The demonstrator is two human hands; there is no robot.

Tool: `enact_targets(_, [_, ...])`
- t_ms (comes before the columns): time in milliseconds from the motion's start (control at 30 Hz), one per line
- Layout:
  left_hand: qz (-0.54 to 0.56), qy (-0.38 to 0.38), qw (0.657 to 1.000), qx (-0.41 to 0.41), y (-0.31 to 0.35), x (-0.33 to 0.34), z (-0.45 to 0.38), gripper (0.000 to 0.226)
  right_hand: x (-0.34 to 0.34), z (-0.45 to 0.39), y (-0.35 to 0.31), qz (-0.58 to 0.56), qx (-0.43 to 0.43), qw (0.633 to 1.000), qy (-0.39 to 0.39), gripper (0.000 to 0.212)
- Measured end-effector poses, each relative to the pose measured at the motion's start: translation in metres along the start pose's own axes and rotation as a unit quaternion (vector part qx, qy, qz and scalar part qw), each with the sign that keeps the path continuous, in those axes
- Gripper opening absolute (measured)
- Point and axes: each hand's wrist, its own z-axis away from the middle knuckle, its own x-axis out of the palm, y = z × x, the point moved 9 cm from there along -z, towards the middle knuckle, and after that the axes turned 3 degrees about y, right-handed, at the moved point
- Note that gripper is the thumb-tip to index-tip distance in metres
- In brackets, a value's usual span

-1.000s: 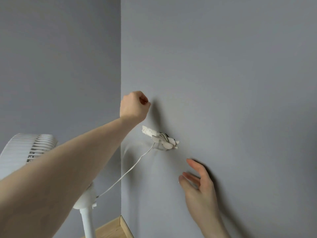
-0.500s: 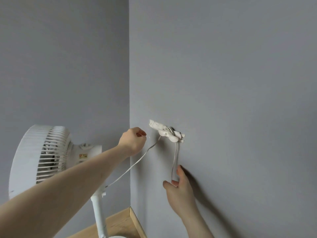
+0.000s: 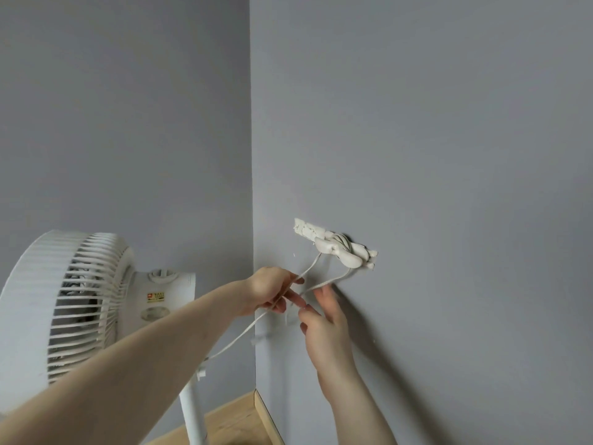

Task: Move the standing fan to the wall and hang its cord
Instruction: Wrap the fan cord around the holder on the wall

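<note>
A white standing fan (image 3: 67,303) stands at the left, close to the wall corner, on a white pole (image 3: 192,415). Its white cord (image 3: 237,338) runs from the pole up to a white wall hook (image 3: 333,248) on the grey wall, where it is looped over. My left hand (image 3: 272,293) pinches the cord just below the hook. Beside it, my right hand (image 3: 324,319) holds the other strand that hangs from the hook, its fingers close to the wall.
Two grey walls (image 3: 449,155) meet at a projecting corner (image 3: 253,187). A wooden floor (image 3: 231,425) and a wooden skirting board (image 3: 268,419) show at the bottom. A small white clip (image 3: 256,340) sits on the corner edge below my hands.
My left hand dropped from above the hook to below it and took the cord. My right hand rose to meet it. The view swung left, so more of the fan shows.
</note>
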Motion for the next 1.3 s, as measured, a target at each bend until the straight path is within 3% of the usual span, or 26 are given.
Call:
enact_targets(133, [0.016, -0.031, 0.999, 0.004, 0.000, 0.004, -0.008, 0.050, 0.007, -0.011, -0.002, 0.000, -0.014, 1.000, -0.001, 0.069])
enact_targets(267, [0.039, -0.008, 0.999, 0.031, 0.010, 0.002, -0.020, 0.047, 0.002, -0.015, -0.006, 0.011, -0.017, 1.000, 0.009, 0.066])
enact_targets(367, [0.019, 0.054, 0.996, 0.070, 0.022, -0.011, -0.027, 0.031, -0.009, -0.012, -0.012, 0.003, -0.024, 0.999, 0.044, 0.062])
enact_targets(500, [-0.211, 0.199, 0.947, 0.133, 0.056, -0.038, -0.027, 0.009, -0.033, -0.004, -0.029, 0.019, -0.057, 0.996, 0.067, 0.054])
enact_targets(667, [-0.227, 0.286, 0.919, 0.148, 0.099, -0.059, -0.013, 0.027, -0.058, 0.006, -0.049, 0.057, -0.094, 0.991, 0.072, 0.048])
enact_targets(867, [-0.171, 0.267, 0.940, 0.126, 0.134, -0.067, 0.001, 0.027, -0.065, 0.024, -0.058, 0.079, -0.105, 0.989, 0.064, 0.056])
enact_targets(1000, [-0.168, 0.275, 0.936, 0.141, 0.156, -0.076, 0.018, 0.029, -0.071, 0.036, -0.059, 0.066, -0.101, 0.990, 0.072, 0.054])
enact_targets(1167, [-0.251, 0.331, 0.892, 0.181, 0.189, -0.089, 0.060, 0.017, -0.079, 0.058, -0.065, 0.053, -0.106, 0.990, 0.079, 0.054])
enact_targets(1300, [-0.250, 0.389, 0.859, 0.220, 0.220, -0.096, 0.098, 0.014, -0.089, 0.080, -0.068, 0.046, -0.098, 0.990, 0.090, 0.052])
